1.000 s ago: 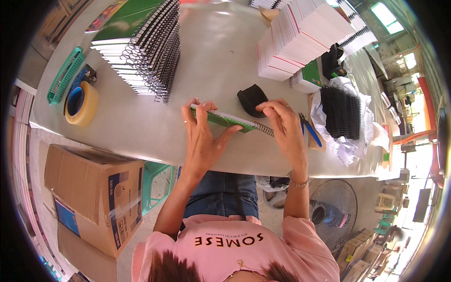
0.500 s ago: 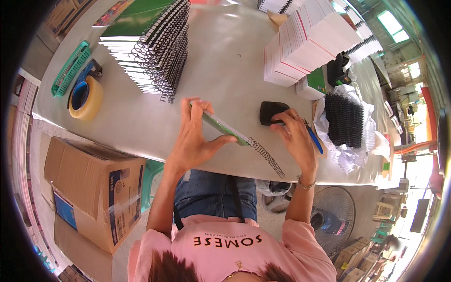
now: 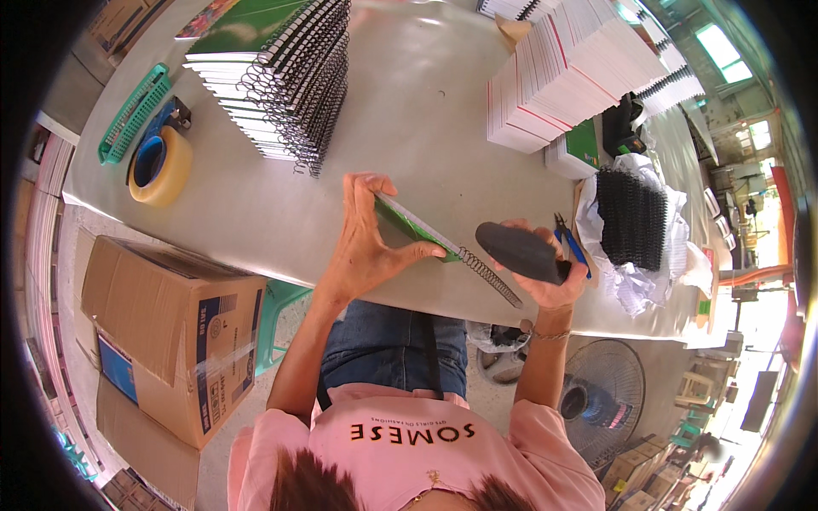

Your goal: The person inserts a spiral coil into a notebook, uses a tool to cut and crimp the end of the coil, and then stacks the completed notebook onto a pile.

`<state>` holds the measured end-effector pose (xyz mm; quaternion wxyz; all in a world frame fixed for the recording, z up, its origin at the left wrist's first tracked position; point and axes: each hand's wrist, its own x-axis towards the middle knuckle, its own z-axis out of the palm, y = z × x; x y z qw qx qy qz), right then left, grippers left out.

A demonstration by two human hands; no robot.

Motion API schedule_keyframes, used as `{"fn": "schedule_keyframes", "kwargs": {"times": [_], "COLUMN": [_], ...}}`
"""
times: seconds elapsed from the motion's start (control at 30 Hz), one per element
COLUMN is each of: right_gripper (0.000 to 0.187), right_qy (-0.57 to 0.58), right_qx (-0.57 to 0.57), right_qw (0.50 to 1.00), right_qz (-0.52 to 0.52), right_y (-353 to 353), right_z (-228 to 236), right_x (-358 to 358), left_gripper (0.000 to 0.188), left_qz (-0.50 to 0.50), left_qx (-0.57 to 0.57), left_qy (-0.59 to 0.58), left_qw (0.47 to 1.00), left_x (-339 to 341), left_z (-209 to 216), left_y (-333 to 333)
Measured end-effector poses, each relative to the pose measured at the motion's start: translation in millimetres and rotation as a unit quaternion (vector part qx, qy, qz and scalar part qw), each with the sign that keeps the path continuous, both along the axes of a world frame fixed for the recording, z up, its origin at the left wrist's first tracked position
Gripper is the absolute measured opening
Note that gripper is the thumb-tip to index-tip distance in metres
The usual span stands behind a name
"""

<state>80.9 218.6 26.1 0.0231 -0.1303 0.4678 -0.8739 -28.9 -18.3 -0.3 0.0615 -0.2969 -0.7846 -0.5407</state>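
Observation:
My left hand (image 3: 366, 255) grips a thin green-covered notebook (image 3: 407, 223) by its ends, fingers at the far end and thumb near the close corner. The notebook stands on edge, tilted across the table. From its near end a black spiral coil (image 3: 490, 277) sticks out toward the table's front edge. My right hand (image 3: 558, 288) is closed around a dark, rounded flat pad (image 3: 518, 249), held up just right of the coil and apart from it. What the pad is made of I cannot tell. Blue-handled cutting pliers (image 3: 573, 242) lie right beside this hand.
Green spiral-bound notebooks (image 3: 294, 85) are stacked at far left, near clear tape (image 3: 162, 175) and a green basket (image 3: 135, 112). Stacked paper blocks (image 3: 562, 77) stand far right. Black coils (image 3: 630, 217) lie on white wrapping. A cardboard box (image 3: 175, 324) and a fan (image 3: 605, 392) flank me.
My right hand has picked the dark pad up off the table and turned it, bringing it close to the coil. The left hand still holds the notebook in nearly the same pose.

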Motion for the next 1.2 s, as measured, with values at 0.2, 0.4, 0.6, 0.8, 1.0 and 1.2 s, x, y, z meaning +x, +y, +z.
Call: {"fn": "schedule_keyframes", "kwargs": {"times": [0.2, 0.4, 0.6, 0.8, 1.0, 1.2], "right_gripper": [0.051, 0.036, 0.031, 0.036, 0.037, 0.033], "right_qy": [-0.092, -0.064, -0.116, -0.062, -0.129, -0.131], "right_qx": [0.4, 0.409, 0.421, 0.563, 0.276, 0.245], "right_qw": [0.909, 0.91, 0.897, 0.807, 0.94, 0.958], "right_qz": [-0.074, -0.033, -0.058, -0.169, -0.151, -0.077], "right_y": [2.4, 8.9, -10.5, -14.8, -12.6, -13.7], "right_z": [24.1, 31.0, 34.7, 18.6, 23.1, 28.1], "right_x": [-9.9, -9.7, -3.1, -7.0, 3.7, -2.6], "left_gripper": [0.093, 0.089, 0.088, 0.089, 0.086, 0.088], "left_qz": [-0.003, 0.0, -0.008, -0.021, -0.016, -0.031], "left_qx": [0.007, 0.019, 0.004, -0.007, 0.006, 0.015], "left_qy": [0.019, -0.016, -0.014, -0.018, -0.034, -0.045], "left_qw": [1.0, 1.0, 1.0, 1.0, 0.999, 0.998], "left_x": [0.6, 1.1, 0.1, -2.6, -2.5, -3.5], "left_z": [-0.8, -0.1, -0.3, 1.3, 3.2, 0.1], "left_y": [0.0, -0.2, -1.7, -2.9, -2.2, -3.5]}}
